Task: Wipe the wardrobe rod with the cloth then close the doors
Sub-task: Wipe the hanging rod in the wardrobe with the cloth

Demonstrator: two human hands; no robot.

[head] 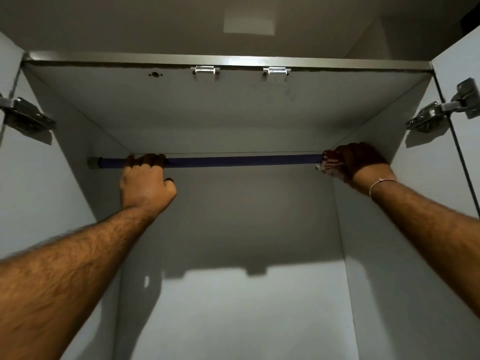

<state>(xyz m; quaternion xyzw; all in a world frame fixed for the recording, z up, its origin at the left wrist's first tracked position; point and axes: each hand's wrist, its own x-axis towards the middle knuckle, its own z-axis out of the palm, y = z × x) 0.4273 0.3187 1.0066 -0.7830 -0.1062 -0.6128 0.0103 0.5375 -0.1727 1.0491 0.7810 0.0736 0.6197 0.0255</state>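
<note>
Nearest the camera, two bare forearms reach up into the open wardrobe, and everything here is best placed against the blue rod (241, 161) that spans it from side wall to side wall.

The left hand (146, 181) grips the rod near its left end, fingers (149, 159) curled over the top and closed around it, just inside the grey end socket (92, 162). The right hand (359, 162) is at the rod's far right end, close against the right side wall (368, 229), its fingers closed on a crumpled light cloth (327, 166) with reddish marks that is pressed to the rod.

To wipe well, the cloth should probably wrap the rod fully and slide leftward in one firm pass, with the left hand steadying, then moving aside so its patch gets cleaned too.

Room is tight at the right end, where knuckles may scrape the wall; between the hands the rod is bare. Above the rod, the top panel (233, 100) leaves some clearance. Further out, both doors stand open, their metal hinges (439, 110) projecting at either side of the rod, edges to avoid when withdrawing.
</note>
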